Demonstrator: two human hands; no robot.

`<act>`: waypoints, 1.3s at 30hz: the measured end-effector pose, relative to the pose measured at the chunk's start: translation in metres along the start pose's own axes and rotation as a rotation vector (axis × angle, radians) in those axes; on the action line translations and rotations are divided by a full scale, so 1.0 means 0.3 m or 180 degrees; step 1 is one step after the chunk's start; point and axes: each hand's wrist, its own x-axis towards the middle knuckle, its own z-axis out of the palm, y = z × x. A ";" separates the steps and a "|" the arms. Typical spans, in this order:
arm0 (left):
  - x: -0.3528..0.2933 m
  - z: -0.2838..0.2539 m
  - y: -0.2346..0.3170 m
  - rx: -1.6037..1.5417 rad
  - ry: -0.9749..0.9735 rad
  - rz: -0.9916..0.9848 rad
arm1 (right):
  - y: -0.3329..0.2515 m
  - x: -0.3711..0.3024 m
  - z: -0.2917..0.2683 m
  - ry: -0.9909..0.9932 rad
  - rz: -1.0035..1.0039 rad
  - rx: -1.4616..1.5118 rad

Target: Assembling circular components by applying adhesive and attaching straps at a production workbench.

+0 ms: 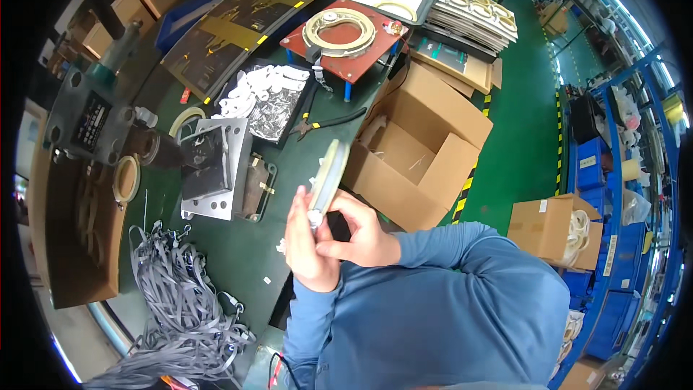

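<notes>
Left hand (312,254) and right hand (367,237) hold a pale ring (332,175), fingers closed on its near end. At left, a grey machine (88,92) bears a black label (92,126) with pale writing.

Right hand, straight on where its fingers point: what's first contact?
Probably the pale-yellow, grey-banded round piece, seen nearly edge-on beside the fingers of the right hand; the left hand looks next. Exact depth and contact are unclear.

A blue top (440,318) with long, wrinkled sleeves (312,318) is worn.
</notes>
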 end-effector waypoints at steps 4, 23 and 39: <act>0.035 0.053 -0.001 -0.0116 -0.0022 0.0056 | 0.009 0.009 -0.034 0.0221 0.0223 0.0213; 0.053 0.081 -0.159 0.0922 -0.0395 -0.0055 | 0.247 1.233 -1.238 0.0555 -0.0732 -0.4814; 0.071 0.104 -0.176 0.1145 -0.0635 -0.0236 | 0.528 1.291 -1.434 -0.0853 0.1078 -0.5489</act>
